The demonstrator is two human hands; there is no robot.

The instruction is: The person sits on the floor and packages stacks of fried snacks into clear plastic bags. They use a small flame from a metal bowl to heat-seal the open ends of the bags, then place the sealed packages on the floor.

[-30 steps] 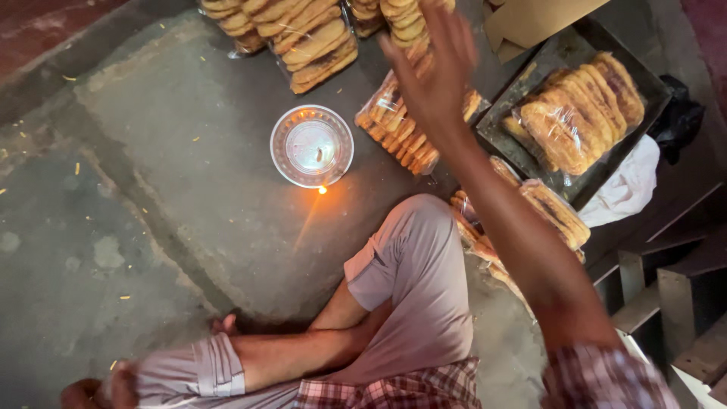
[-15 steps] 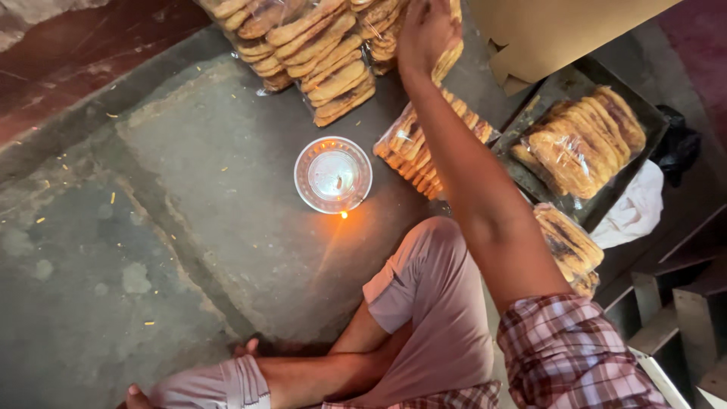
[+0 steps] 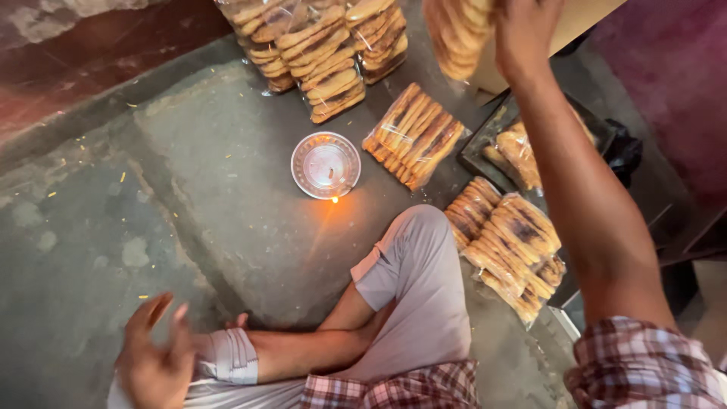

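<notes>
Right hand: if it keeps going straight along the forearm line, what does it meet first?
The right hand points up-frame and already grips a clear packet of biscuits. Beyond it, the tan cardboard box looks closest, though depth is unclear.

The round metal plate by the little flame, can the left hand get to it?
Probably yes. The left hand is open and empty, low over the floor, and only bare floor lies between it and the plate. It would need a long forward stretch.
</notes>
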